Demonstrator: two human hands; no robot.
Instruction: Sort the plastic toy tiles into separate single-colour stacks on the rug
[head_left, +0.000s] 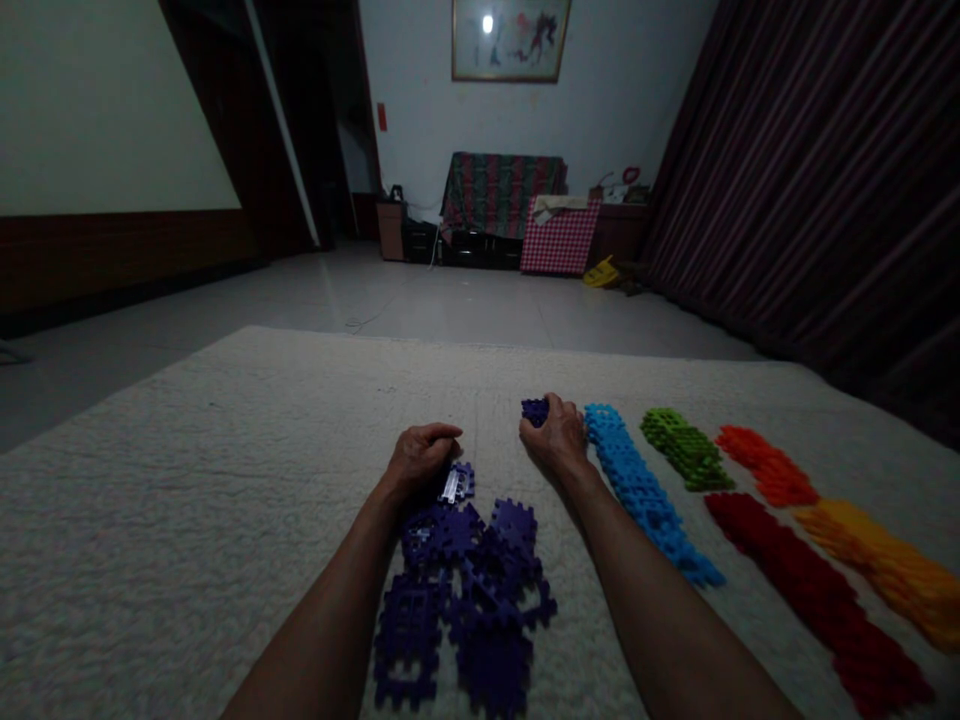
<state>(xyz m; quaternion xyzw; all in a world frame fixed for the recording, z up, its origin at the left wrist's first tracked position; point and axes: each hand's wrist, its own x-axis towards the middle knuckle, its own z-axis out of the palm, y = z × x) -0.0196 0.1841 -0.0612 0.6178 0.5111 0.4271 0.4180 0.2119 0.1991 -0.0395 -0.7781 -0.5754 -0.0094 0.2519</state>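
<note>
My left hand [418, 457] rests curled on a cream rug [225, 480], its fingers closed on a purple interlocking tile [457, 483] at the top of a loose pile of purple tiles [469, 600]. My right hand [556, 435] is closed around another purple tile [535, 410], held just above the rug beyond the pile and left of a row of blue tiles [641, 490].
Rows of sorted tiles lie to the right: green [686, 450], orange-red [766, 465], dark red [817, 595] and yellow-orange [885, 565]. Tiled floor, a covered cabinet [501, 205] and a dark curtain [817, 180] lie beyond the rug.
</note>
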